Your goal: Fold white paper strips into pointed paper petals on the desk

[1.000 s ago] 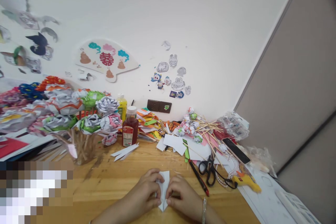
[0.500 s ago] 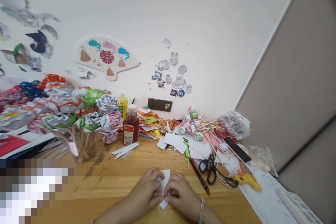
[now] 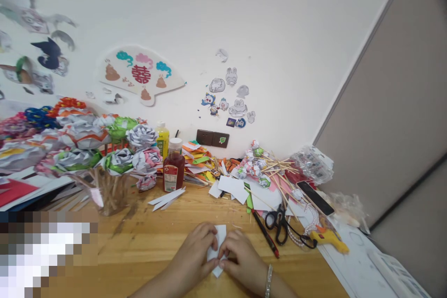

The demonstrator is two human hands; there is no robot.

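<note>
A small white piece of paper (image 3: 220, 235), narrow and pointed at its lower end, lies at the front of the wooden table between my hands. My left hand (image 3: 199, 251) has its fingers curled on the paper's left side, with the thumb low near the tip. From the right, my right hand (image 3: 239, 256) pinches the paper's edge, its thumb and index finger close to my left thumb. Parts of the paper are hidden under the fingers.
Black scissors (image 3: 277, 224), a dark red pen (image 3: 266, 235) and a yellow glue gun (image 3: 330, 238) lie to the right. Farther back are a red-brown bottle (image 3: 173, 167), white paper strips (image 3: 167, 199), a phone (image 3: 315, 198) and paper flowers (image 3: 120, 160) in a clear container.
My left fingers have shifted slightly, and a little more of the paper's middle shows. Both hands remain at the paper, and the view has moved very slightly.
</note>
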